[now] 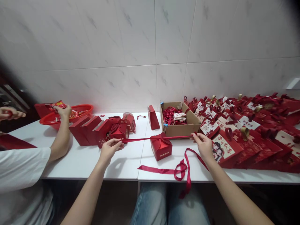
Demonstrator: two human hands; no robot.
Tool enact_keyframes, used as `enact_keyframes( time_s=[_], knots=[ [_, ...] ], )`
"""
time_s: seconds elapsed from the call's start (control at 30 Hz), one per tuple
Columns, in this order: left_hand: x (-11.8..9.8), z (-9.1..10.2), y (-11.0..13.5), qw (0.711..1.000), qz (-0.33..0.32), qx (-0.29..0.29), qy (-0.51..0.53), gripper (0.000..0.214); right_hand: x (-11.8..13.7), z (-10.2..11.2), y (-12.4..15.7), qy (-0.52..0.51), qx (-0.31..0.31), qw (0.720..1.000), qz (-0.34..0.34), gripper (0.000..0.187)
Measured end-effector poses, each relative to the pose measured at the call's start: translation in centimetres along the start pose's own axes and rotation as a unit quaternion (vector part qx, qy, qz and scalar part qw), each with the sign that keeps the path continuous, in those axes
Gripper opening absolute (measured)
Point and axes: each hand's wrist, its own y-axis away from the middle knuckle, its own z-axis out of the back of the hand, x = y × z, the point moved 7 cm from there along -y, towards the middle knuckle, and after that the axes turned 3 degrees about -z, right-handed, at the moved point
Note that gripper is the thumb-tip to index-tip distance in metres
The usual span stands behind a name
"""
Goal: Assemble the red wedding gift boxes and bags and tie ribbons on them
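A small red gift box (161,147) stands on the white table (89,162) in front of me. A red ribbon (140,139) runs taut across the top of the box, stretched between both my hands. My left hand (110,148) pinches its left end, fingers closed. At the right, my right hand (203,144) pinches the other end, and the rest of the ribbon trails down past it. It lies looped on the table and hangs over the front edge (181,170).
A cardboard box (179,128) of ribbons and tags sits behind the gift box. Several finished red boxes (246,131) crowd the right side. A row of folded red boxes (93,129) lies at left. A person in white (23,168) reaches into a red basin (81,109).
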Motion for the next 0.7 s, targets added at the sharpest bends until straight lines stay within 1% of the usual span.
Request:
enact_keyframes(
  time_s=[0.07, 0.13, 0.2, 0.27, 0.33, 0.4, 0.57, 0.7],
  knots=[
    [2.5, -0.2, 0.3, 0.999, 0.037, 0.0, -0.015, 0.019, -1.2, 0.8, 0.3, 0.02, -0.006, 1.0, -0.005, 0.046],
    [4.7, -0.7, 0.7, 0.997, 0.068, -0.004, -0.031, 0.021, -2.6, 1.2, 0.5, 0.04, -0.005, 0.999, -0.014, 0.044],
    [6.3, -1.4, 1.0, 0.995, 0.089, -0.009, -0.042, 0.027, -4.0, 1.3, 0.8, 0.064, -0.001, 0.998, -0.023, 0.037],
    [7.4, -1.9, 1.2, 0.994, 0.094, -0.013, -0.048, 0.031, -5.4, 1.3, 1.0, 0.088, 0.003, 0.996, -0.03, 0.028],
    [7.9, -2.3, 1.3, 0.995, 0.086, -0.016, -0.052, 0.032, -6.5, 1.2, 1.1, 0.107, 0.009, 0.994, -0.031, 0.024],
    [8.1, -2.4, 1.3, 0.995, 0.075, -0.02, -0.059, 0.033, -7.1, 1.1, 1.3, 0.121, 0.012, 0.992, -0.018, 0.024],
    [8.4, -2.3, 1.1, 0.995, 0.056, -0.025, -0.074, 0.033, -6.6, 1.1, 1.3, 0.167, -0.001, 0.984, 0.053, 0.026],
    [8.8, -2.4, 1.1, 0.995, 0.049, -0.032, -0.079, 0.033, -6.3, 1.3, 1.0, 0.218, -0.009, 0.972, 0.081, 0.028]
  ],
)
